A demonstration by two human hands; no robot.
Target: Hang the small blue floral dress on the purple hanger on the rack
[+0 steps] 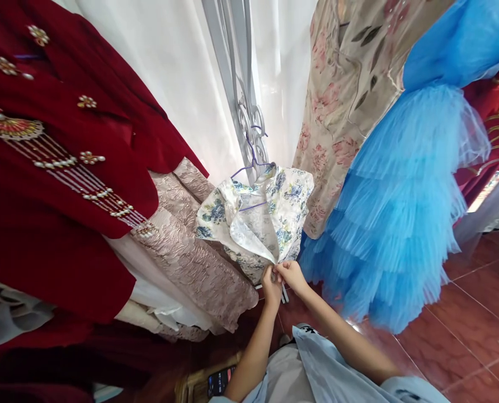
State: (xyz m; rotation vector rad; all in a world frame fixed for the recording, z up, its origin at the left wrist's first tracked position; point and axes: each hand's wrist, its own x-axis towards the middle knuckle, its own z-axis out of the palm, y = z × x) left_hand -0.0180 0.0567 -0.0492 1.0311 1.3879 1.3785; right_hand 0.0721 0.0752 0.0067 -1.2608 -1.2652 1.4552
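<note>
Shows white curtains (165, 61) at the far side, softly folded and bright with light, behind a tall grey stand (220, 45) with curled scrolls. Spreads below into a dark red tiled floor (476, 302), glossy and pale-jointed. Includes wooden furniture (191, 385) at near left, mostly hidden.

A grey stand (225, 64) carries a flowered garment (293, 190) on a hanger (254, 162).

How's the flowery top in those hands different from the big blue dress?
The flowery top looks small; the blue dress looks much bigger. The flowery top is whitish with blue flowers; the blue dress is all blue with layered frills. The left hand and right hand pinch the flowery top's front, but neither touches the blue dress. Both have blue on them.
</note>
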